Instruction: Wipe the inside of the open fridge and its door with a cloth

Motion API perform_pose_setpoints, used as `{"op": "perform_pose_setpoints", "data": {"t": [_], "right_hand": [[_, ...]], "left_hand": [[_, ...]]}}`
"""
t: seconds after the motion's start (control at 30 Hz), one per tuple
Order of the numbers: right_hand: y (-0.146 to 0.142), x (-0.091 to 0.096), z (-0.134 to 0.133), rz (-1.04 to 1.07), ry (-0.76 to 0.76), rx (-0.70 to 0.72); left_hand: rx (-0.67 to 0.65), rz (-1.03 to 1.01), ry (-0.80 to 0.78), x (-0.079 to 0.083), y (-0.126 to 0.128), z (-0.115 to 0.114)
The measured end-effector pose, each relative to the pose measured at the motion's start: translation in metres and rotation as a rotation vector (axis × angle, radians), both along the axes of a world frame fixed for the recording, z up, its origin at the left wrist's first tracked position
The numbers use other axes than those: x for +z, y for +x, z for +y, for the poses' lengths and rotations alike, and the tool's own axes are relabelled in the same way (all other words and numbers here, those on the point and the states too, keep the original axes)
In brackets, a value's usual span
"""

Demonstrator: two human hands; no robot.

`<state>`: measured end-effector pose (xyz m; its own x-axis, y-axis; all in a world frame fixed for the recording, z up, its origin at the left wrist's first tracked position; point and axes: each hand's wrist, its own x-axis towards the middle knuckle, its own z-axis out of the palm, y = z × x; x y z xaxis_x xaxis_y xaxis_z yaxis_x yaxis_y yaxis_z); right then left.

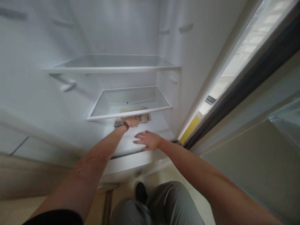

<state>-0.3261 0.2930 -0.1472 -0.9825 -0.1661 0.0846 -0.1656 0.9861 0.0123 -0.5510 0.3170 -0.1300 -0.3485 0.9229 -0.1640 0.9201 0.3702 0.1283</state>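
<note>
I look into an open white fridge. My left hand (pixel 131 121), with a watch on the wrist, reaches under the lower glass shelf (pixel 131 110) and presses a beige patterned cloth (pixel 143 117) onto the bottom surface (pixel 131 140). Its fingers are partly hidden by the shelf edge and the cloth. My right hand (pixel 148 139) lies flat on that same white bottom surface near its front, fingers stretched out, holding nothing.
An upper glass shelf (pixel 112 68) spans the fridge above. The fridge's right wall (pixel 203 62) and the open door edge (pixel 246 78) stand to the right. My knee in grey trousers (pixel 161 203) and a dark shoe (pixel 141 191) are on the tiled floor below.
</note>
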Motion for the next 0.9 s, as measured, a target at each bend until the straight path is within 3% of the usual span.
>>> {"op": "perform_pose_setpoints", "data": {"t": [0.2, 0.33, 0.9], "right_hand": [[0.001, -0.003, 0.001, 0.006, 0.009, -0.002], [0.001, -0.003, -0.001, 0.001, 0.042, -0.004], [0.001, -0.004, 0.002, 0.014, -0.020, 0.001]], "left_hand": [[0.035, 0.012, -0.072, 0.003, 0.040, -0.037], [0.020, -0.021, -0.126, 0.005, 0.054, -0.050], [0.011, -0.066, -0.055, -0.002, 0.046, -0.022]]}}
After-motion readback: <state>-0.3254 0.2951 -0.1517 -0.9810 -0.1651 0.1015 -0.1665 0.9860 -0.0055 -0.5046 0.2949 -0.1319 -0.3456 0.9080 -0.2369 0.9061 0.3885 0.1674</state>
